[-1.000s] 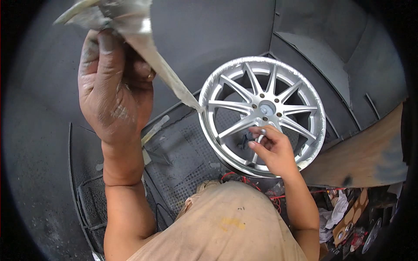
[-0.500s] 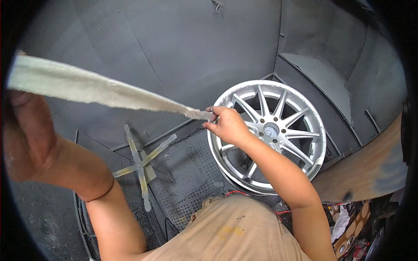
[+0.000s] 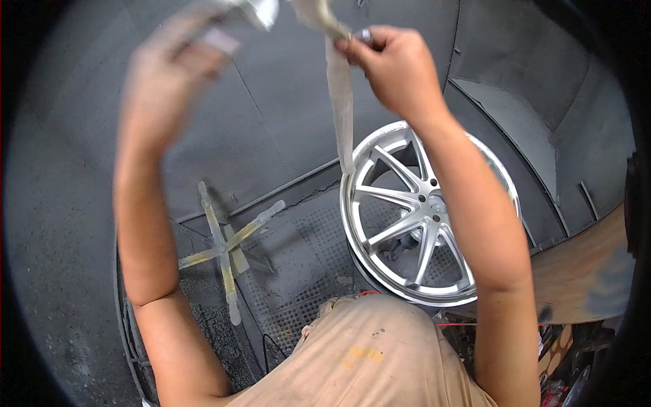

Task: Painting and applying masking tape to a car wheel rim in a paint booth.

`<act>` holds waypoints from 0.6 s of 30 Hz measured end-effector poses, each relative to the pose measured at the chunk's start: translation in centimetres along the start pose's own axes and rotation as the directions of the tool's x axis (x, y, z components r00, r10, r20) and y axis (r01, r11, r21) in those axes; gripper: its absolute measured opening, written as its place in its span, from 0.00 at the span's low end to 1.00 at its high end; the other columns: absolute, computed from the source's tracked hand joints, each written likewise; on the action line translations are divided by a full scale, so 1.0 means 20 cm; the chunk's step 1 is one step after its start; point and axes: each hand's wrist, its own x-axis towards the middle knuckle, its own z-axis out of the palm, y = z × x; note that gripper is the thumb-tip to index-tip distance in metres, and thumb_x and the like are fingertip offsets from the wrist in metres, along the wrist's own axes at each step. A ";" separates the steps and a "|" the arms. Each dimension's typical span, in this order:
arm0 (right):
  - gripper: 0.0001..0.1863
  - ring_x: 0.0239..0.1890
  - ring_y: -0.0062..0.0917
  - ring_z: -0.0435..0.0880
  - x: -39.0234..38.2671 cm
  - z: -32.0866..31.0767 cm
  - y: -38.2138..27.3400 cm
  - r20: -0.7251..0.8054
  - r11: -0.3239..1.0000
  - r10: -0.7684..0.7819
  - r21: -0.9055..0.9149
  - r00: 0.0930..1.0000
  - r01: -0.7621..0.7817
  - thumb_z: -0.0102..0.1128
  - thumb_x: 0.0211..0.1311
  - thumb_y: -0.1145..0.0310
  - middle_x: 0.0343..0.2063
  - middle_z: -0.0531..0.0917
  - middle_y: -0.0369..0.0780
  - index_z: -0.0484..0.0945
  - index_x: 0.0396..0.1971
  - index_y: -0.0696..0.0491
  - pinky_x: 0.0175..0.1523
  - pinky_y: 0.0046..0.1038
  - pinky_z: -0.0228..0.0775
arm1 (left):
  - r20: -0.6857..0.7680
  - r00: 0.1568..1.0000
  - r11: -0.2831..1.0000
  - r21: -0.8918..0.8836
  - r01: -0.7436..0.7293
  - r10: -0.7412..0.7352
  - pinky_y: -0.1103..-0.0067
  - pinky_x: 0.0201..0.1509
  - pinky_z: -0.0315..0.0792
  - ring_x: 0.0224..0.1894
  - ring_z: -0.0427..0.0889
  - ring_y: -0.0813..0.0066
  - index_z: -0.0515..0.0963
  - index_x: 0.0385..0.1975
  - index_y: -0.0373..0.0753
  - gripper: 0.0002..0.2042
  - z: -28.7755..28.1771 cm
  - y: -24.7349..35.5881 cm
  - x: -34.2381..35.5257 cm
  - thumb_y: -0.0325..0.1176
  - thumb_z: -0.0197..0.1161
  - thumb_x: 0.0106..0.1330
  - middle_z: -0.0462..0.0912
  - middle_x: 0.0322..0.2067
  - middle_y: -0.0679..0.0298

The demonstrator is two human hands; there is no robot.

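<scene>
Pinching the pale strip point(image 3: 340, 102) between thumb and fingertip, my right hand point(image 3: 407, 71) is up at 1 o'clock of my view. From that hand the wheel point(image 3: 427, 207) lies toward 6 o'clock, a touch on the 5 o'clock side; from my left hand point(image 3: 163, 88), over at 10 o'clock, it lies toward 4. That makes my right hand the nearer one, to wheel and strip alike. The strip's long axis runs almost straight from 12 down to 6, and its lower end meets the rim point(image 3: 347, 193) at the wheel's own 10 o'clock, though I can't tell whether it's stuck there or only resting. Above my fingers a pale length bends toward 11 and leaves the view. My left hand is a blur, with a silvery thing point(image 3: 263, 13) just beyond its fingers; I can't tell whether it's gripping that.

As for edges, my right forearm point(image 3: 491, 224) crosses the wheel from its 12 o'clock toward its 4. The brown board point(image 3: 576, 264) curves in near that 4 o'clock side, and the cross-shaped stand point(image 3: 222, 249) is well apart toward 9. Between my left forearm point(image 3: 146, 230) and the strip there's a wide gap, with grey wall point(image 3: 278, 129) behind it
</scene>
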 end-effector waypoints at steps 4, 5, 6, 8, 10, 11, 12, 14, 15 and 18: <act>0.14 0.14 0.21 0.71 0.00 -0.08 -0.36 0.091 0.991 0.082 0.097 0.993 -0.090 0.64 0.56 0.65 0.13 0.80 0.40 0.81 0.20 0.62 0.23 0.27 0.65 | 0.419 0.901 0.972 -0.139 0.191 -0.118 0.77 0.41 0.74 0.35 0.76 0.73 0.71 0.55 0.34 0.23 0.54 0.00 -0.21 0.36 0.65 0.61 0.75 0.46 0.57; 0.15 0.15 0.19 0.71 0.01 -0.10 -0.37 0.097 0.989 -0.011 0.146 0.995 -0.003 0.64 0.56 0.65 0.12 0.79 0.41 0.81 0.20 0.62 0.23 0.26 0.64 | 0.449 0.889 0.940 -0.254 0.227 -0.093 0.77 0.41 0.74 0.33 0.77 0.74 0.75 0.51 0.33 0.19 0.61 0.05 -0.19 0.36 0.63 0.64 0.78 0.42 0.57; 0.16 0.16 0.16 0.71 0.02 -0.13 -0.38 0.102 0.978 -0.104 0.193 0.989 0.083 0.65 0.56 0.64 0.11 0.78 0.41 0.81 0.19 0.63 0.23 0.25 0.64 | 0.475 0.874 0.926 -0.275 0.259 -0.103 0.77 0.39 0.74 0.33 0.78 0.76 0.78 0.46 0.34 0.16 0.65 0.10 -0.14 0.37 0.63 0.64 0.80 0.36 0.59; 0.15 0.16 0.17 0.72 0.05 -0.22 -0.42 0.064 0.983 -0.033 0.181 0.997 0.021 0.64 0.56 0.66 0.12 0.79 0.41 0.81 0.20 0.63 0.23 0.25 0.64 | 0.427 0.902 0.893 -0.383 0.237 -0.056 0.77 0.35 0.73 0.30 0.77 0.80 0.82 0.39 0.35 0.11 0.73 0.12 -0.01 0.35 0.61 0.64 0.81 0.26 0.64; 0.11 0.20 0.17 0.76 0.05 -0.28 -0.29 -0.059 0.882 -0.185 0.430 0.981 0.193 0.60 0.59 0.72 0.19 0.82 0.39 0.81 0.24 0.64 0.25 0.22 0.66 | 0.310 0.948 0.896 -0.396 0.201 -0.075 0.80 0.31 0.68 0.26 0.72 0.82 0.82 0.30 0.35 0.10 0.72 0.09 0.12 0.34 0.58 0.66 0.78 0.21 0.69; 0.11 0.20 0.17 0.76 0.04 -0.32 -0.22 -0.060 0.881 -0.181 0.433 0.982 0.189 0.60 0.59 0.72 0.19 0.82 0.39 0.81 0.24 0.64 0.25 0.22 0.66 | 0.230 0.965 0.916 -0.346 0.200 -0.124 0.81 0.32 0.68 0.26 0.72 0.82 0.82 0.33 0.35 0.09 0.61 0.02 0.22 0.33 0.56 0.67 0.79 0.23 0.68; 0.13 0.22 0.15 0.74 0.04 -0.34 -0.17 -0.046 0.940 -0.260 0.215 0.964 0.264 0.65 0.56 0.65 0.19 0.81 0.36 0.82 0.27 0.61 0.28 0.20 0.66 | 0.033 0.992 0.924 -0.361 0.128 -0.125 0.80 0.32 0.68 0.27 0.73 0.80 0.81 0.37 0.35 0.09 0.48 -0.04 0.32 0.31 0.55 0.67 0.80 0.26 0.66; 0.24 0.26 0.25 0.81 -0.04 -0.31 -0.12 0.049 0.983 -0.150 0.115 0.987 0.143 0.73 0.46 0.55 0.24 0.83 0.43 0.82 0.34 0.62 0.33 0.27 0.72 | -0.144 0.970 0.916 -0.380 0.129 -0.196 0.80 0.33 0.69 0.26 0.73 0.80 0.79 0.37 0.35 0.09 0.15 -0.05 0.43 0.33 0.55 0.68 0.79 0.27 0.66; 0.28 0.28 0.26 0.82 -0.08 -0.40 -0.01 0.163 0.979 -0.174 0.134 0.971 0.153 0.74 0.45 0.54 0.25 0.82 0.44 0.81 0.37 0.64 0.37 0.27 0.74 | -0.248 0.921 0.899 -0.396 0.187 -0.301 0.81 0.30 0.70 0.24 0.71 0.82 0.78 0.34 0.35 0.09 0.06 0.23 0.38 0.32 0.53 0.71 0.78 0.24 0.68; 0.29 0.30 0.30 0.82 -0.35 -0.69 0.24 0.640 0.946 -0.209 0.324 0.739 -0.013 0.74 0.46 0.54 0.27 0.82 0.45 0.80 0.40 0.63 0.38 0.29 0.74 | -0.577 0.699 0.906 -0.236 0.351 -0.422 0.85 0.31 0.68 0.25 0.71 0.85 0.76 0.32 0.36 0.09 -0.07 1.02 0.09 0.32 0.53 0.71 0.77 0.24 0.69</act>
